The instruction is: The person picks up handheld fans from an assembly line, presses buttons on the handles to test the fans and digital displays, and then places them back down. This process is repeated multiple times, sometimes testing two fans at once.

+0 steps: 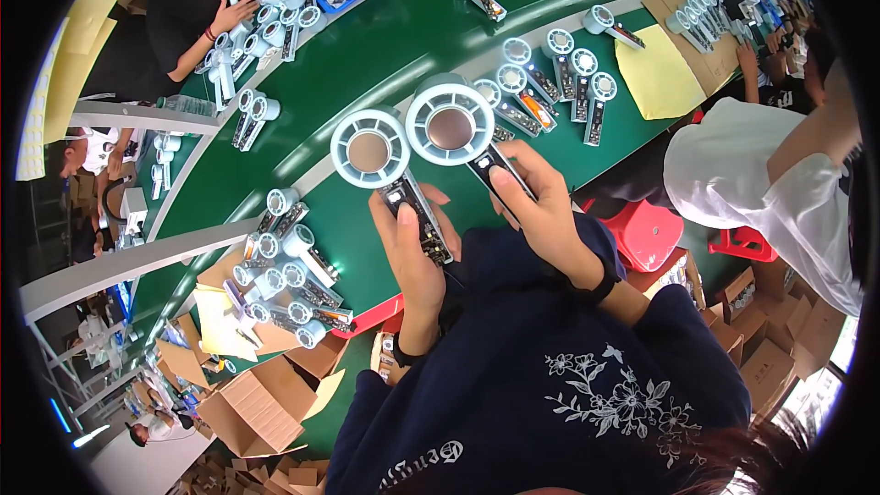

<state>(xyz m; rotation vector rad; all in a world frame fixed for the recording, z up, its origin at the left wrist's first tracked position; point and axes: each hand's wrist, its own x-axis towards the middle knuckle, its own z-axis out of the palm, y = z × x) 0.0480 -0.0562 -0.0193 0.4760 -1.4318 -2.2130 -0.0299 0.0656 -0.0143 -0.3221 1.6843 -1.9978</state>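
In my left hand point(412, 257) is a pale blue handheld fan point(369, 150) with a round spoked head and a bare circuit board along its handle. My left thumb lies on that board, and the fingers wrap the handle's other side. My right hand point(547, 215) grips a second handheld fan point(449, 126) by its handle, thumb on top near the head. Both heads are held up side by side, very close together, over the green table. Behind the right one, several similar fans point(584, 62) lie on the table with their handles uncovered.
More fans point(295, 275) are heaped at the left, beside an open cardboard box point(252, 408). A green conveyor belt point(367, 55) curves past the table. Yellow sheet point(655, 73) and cardboard lie at the right. A red stool point(646, 234) and a white-shirted person point(733, 160) are near.
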